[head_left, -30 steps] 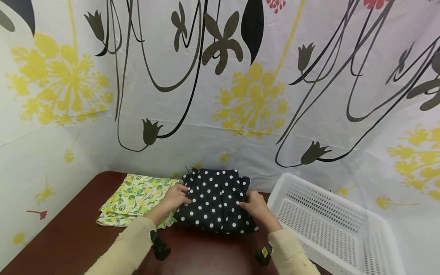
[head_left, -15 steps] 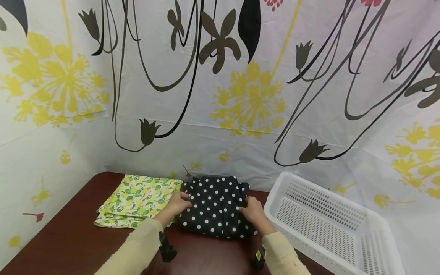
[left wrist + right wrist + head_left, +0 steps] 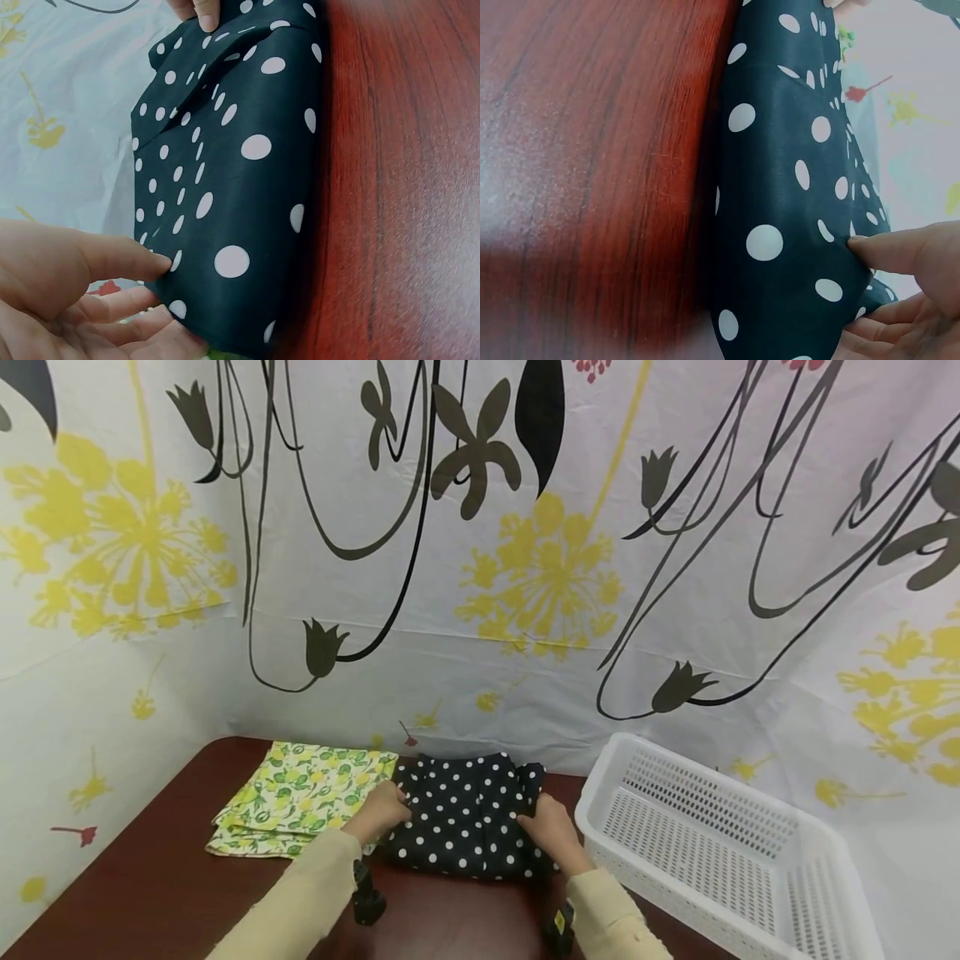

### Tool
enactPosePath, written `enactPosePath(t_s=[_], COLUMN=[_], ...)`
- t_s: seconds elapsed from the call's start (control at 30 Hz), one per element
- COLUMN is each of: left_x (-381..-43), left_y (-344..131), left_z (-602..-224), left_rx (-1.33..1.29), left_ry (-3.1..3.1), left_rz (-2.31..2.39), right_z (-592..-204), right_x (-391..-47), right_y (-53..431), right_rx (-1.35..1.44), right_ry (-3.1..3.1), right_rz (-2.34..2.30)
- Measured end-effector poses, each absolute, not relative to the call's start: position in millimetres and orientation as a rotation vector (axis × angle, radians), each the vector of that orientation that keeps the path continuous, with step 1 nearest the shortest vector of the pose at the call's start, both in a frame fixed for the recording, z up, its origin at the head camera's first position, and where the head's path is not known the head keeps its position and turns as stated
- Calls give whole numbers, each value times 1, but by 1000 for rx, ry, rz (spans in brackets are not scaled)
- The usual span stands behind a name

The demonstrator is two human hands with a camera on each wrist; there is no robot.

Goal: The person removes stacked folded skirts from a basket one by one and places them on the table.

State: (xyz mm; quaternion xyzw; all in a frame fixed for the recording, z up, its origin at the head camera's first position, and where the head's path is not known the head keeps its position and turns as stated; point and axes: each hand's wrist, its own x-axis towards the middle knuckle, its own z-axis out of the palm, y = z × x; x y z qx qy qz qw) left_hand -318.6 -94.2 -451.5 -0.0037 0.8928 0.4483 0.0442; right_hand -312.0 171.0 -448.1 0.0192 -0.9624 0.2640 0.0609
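Observation:
A folded black cloth with white polka dots (image 3: 457, 822) lies at the middle of the table, and its far edge looks slightly bunched. At its left side, my left hand (image 3: 384, 812) pinches the cloth, thumb on top and fingers curled below the edge. My right hand (image 3: 551, 831) pinches the opposite side in the same way. The left wrist view shows the left thumb (image 3: 124, 259) pressed on the dotted fabric (image 3: 225, 172). In the right wrist view the right thumb (image 3: 889, 249) meets a crease in the cloth.
Left of the black cloth lies a folded cloth with a yellow and green lemon print (image 3: 303, 797). A white perforated plastic basket (image 3: 690, 843) stands at the right. Behind the dark red wooden table (image 3: 442, 918) hangs a white flower-printed curtain (image 3: 420, 693).
The black cloth has come down lower and flatter, its far edge dropping from its raised position. Both hands have moved slightly toward the person and keep hold of its sides.

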Motion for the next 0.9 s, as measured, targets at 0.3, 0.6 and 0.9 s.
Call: enactPosePath(t_s=[0.3, 0.6, 0.9], left_x=[-321, -320, -316], left_y=[-98, -111, -124], left_z=[-445, -430, -424], left_rx=[-50, -76, -9], left_ry=[2634, 2539, 2484], left_rz=[1371, 1347, 1447], right_z=[-444, -434, -417], right_x=[-311, -313, -319], right_y=[169, 158, 153], right_rx=[52, 58, 163], right_ry=[-2904, -2865, -2914], right_rz=[756, 767, 811])
